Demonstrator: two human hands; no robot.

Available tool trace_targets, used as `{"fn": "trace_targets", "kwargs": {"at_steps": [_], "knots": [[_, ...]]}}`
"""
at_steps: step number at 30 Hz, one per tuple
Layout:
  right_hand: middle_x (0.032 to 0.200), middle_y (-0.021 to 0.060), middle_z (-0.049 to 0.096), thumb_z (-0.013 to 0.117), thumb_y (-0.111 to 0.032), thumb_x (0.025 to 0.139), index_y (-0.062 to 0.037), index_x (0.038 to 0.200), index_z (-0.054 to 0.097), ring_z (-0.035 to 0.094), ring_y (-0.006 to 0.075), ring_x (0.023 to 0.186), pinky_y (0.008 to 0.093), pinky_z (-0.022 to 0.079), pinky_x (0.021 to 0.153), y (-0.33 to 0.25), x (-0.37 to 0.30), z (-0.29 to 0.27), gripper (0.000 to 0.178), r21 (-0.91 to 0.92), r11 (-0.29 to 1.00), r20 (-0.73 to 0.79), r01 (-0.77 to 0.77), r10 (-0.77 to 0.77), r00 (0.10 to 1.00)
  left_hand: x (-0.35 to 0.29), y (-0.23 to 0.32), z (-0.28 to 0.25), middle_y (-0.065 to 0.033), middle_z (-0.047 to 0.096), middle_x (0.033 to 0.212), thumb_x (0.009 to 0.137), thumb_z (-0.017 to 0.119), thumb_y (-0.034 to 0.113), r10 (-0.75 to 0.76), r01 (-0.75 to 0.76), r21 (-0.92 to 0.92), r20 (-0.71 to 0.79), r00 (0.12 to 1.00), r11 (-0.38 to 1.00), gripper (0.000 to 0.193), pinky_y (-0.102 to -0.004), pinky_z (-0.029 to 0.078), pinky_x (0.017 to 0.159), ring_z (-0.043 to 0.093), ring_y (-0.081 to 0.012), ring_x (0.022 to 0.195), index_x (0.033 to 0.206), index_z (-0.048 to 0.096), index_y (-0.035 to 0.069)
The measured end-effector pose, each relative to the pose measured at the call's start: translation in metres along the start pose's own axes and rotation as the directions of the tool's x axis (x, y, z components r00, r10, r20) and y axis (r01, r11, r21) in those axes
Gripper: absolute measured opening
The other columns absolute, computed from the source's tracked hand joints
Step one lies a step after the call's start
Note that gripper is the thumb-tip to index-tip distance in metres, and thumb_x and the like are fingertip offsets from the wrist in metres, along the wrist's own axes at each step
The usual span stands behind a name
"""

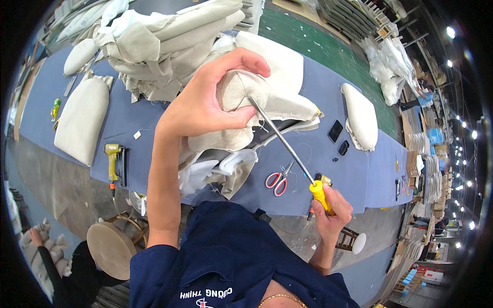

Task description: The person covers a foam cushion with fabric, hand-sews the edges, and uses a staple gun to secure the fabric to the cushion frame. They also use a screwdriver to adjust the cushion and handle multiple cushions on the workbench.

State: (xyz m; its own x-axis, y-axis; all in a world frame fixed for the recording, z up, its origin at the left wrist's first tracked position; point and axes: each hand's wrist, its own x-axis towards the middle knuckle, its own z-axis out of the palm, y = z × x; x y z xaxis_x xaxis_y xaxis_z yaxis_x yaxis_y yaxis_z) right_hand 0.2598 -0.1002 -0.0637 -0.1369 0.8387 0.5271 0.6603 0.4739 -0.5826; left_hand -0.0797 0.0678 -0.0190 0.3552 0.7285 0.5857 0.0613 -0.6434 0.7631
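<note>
My left hand (pixel 197 102) is curled round a beige fabric-covered cushion corner (pixel 233 91), thumb below and fingers above, lifted over the table. My right hand (pixel 334 211) grips the yellow handle of a screwdriver (pixel 283 137). Its long metal shaft slants up to the left, and the tip meets the fabric near a seam at the corner. Whether the tip has gone into the cloth I cannot tell. More beige cloth and white padding (pixel 239 160) hang below the left hand. Red-handled scissors (pixel 278 181) lie on the table beneath the shaft.
The blue-grey table (pixel 141 174) carries a tall heap of beige covers (pixel 154 51), a cushion at left (pixel 84 118) and another at right (pixel 361 118). A yellow staple gun (pixel 113 161) lies left, a black phone (pixel 335 131) right. A round stool (pixel 110 249) and another person (pixel 84 264) are lower left.
</note>
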Motion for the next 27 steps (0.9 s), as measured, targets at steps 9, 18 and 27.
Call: {"fn": "trace_targets", "kwargs": {"at_steps": [9, 18, 27], "knots": [[0.079, 0.0124, 0.069, 0.084, -0.005, 0.075, -0.0057, 0.119, 0.075, 0.063, 0.0195, 0.060, 0.0277, 0.049, 0.057, -0.028, 0.035, -0.039, 0.046, -0.254, 0.959, 0.072, 0.124, -0.109, 0.991, -0.005, -0.005, 0.011, -0.0110, 0.069, 0.103, 0.074, 0.082, 0.030, -0.280, 0.278, -0.026, -0.114, 0.953, 0.960, 0.057, -0.0346, 0.050, 0.089, 0.065, -0.0210, 0.094, 0.120, 0.062, 0.003], [0.076, 0.0120, 0.066, 0.082, 0.002, 0.066, -0.0100, 0.122, 0.076, 0.060, 0.0198, 0.059, 0.0276, 0.047, 0.057, -0.069, 0.069, -0.072, 0.058, -0.393, 0.909, 0.152, 0.141, -0.087, 0.985, -0.002, 0.001, 0.004, -0.0060, 0.069, 0.106, 0.080, 0.076, 0.017, -0.316, 0.316, 0.007, -0.010, 0.949, 0.949, 0.052, -0.0284, 0.051, 0.089, 0.063, -0.0107, 0.094, 0.127, 0.060, 0.000], [0.076, 0.0117, 0.065, 0.085, -0.005, 0.066, -0.0107, 0.123, 0.076, 0.059, 0.0205, 0.058, 0.0292, 0.046, 0.054, -0.068, 0.092, -0.081, 0.057, -0.507, 0.762, 0.277, 0.404, -0.299, 0.913, -0.005, -0.011, -0.002, -0.0067, 0.070, 0.107, 0.080, 0.076, 0.020, -0.266, 0.268, 0.129, -0.039, 0.963, 0.955, 0.053, -0.0297, 0.051, 0.090, 0.063, -0.0122, 0.095, 0.127, 0.061, 0.001]]}}
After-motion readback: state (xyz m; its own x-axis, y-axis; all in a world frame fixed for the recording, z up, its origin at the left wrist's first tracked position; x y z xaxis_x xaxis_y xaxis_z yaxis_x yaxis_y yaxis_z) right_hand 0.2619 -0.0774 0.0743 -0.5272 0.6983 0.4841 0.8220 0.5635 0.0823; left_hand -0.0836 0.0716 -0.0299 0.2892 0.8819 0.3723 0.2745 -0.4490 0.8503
